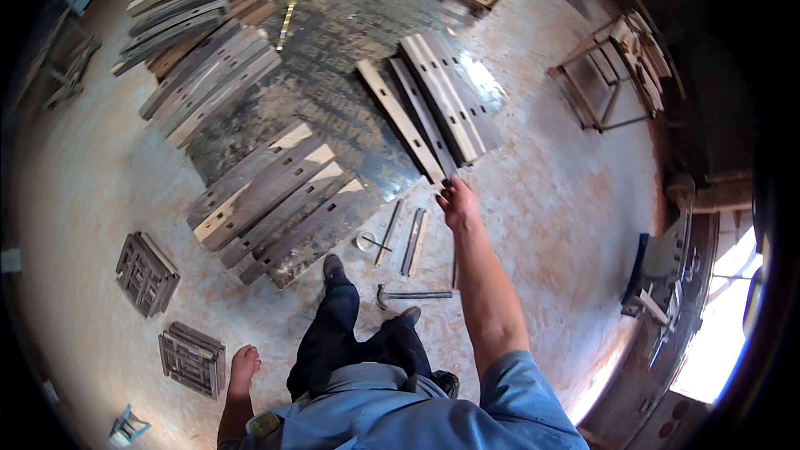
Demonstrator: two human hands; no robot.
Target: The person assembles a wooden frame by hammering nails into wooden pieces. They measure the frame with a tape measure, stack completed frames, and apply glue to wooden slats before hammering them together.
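My right hand (pixel 458 204) reaches out with its fingers closed on the near end of a dark, narrow wooden slat (pixel 425 112). That slat lies tilted between a paler slat (pixel 400 121) with square mortise holes and a row of several striped slats (pixel 450 96) set side by side. My left hand (pixel 244 364) hangs low at my side with its fingers curled and nothing visible in it. Nearest to it is a stack of dark wooden lattice panels (pixel 192 358) on the floor.
A hammer (pixel 417 295) lies by my feet, near thin wood strips (pixel 414 242) and a small round container (pixel 366 241). Mortised slats (pixel 279 200) rest on a dark printed sheet (pixel 333 100). Another lattice stack (pixel 147 275) sits left; a metal-framed stand (pixel 612 75) stands right.
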